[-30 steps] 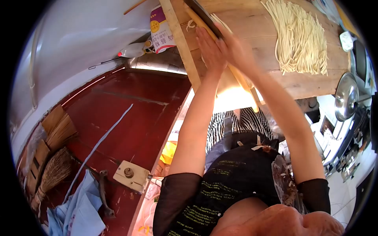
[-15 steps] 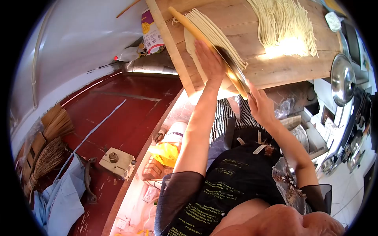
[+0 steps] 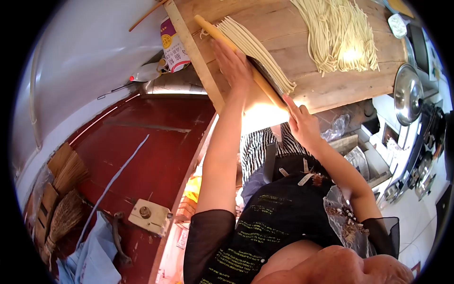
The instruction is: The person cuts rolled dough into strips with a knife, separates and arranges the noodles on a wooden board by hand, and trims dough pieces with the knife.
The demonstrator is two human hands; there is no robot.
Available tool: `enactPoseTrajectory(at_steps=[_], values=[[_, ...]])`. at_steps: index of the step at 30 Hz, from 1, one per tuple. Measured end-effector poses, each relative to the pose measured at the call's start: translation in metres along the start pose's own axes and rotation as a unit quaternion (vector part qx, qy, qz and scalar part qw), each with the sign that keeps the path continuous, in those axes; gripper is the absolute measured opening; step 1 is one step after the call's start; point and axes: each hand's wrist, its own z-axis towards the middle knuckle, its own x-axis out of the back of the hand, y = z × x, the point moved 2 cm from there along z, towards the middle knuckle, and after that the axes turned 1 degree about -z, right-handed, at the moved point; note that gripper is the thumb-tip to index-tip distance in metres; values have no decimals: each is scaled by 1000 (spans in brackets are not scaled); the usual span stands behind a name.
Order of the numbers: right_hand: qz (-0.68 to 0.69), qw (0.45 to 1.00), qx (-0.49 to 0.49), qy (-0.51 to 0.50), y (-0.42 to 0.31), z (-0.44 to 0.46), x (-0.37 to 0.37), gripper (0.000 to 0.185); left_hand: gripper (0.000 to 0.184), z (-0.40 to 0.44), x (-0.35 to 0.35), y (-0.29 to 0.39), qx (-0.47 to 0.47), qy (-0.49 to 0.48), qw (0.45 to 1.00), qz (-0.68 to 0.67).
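A wooden rolling pin (image 3: 215,32) lies slantwise along a row of cut noodle strips (image 3: 257,48) on the wooden board. My left hand (image 3: 234,66) rests with outstretched fingers against the pin's left side. In my right hand (image 3: 305,125) is a kitchen knife (image 3: 270,75), gripped at its near end, with its handle mostly hidden. The dark blade stands between the pin and the strips, close alongside both. Whatever dough lies under my left hand is mostly covered.
Loose noodles (image 3: 338,38) lie heaped farther right on the board (image 3: 283,28). A raised wooden strip (image 3: 194,54) edges its left side, beside a printed bag (image 3: 174,47). At right are a metal lid (image 3: 408,94) and cookware. A red surface (image 3: 146,111) extends at left.
The view has shifted slightly. My left hand has slid up and left along the rolling pin. The dough sheet left of the pin, visible before, is now mostly out of sight.
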Motion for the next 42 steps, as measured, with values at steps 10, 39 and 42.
enactPoseTrajectory(at_steps=[10, 39, 42], values=[[72, 995, 19, 65, -68, 215, -24, 54, 62, 30, 9, 7, 28, -75, 994, 68], [25, 999, -21, -22, -13, -12, -5, 60, 65, -81, -12, 11, 15, 3, 1000, 13], [-4, 1000, -1, -9, -14, 0, -9, 65, 64, -58, -7, 5, -22, 11, 999, 20]])
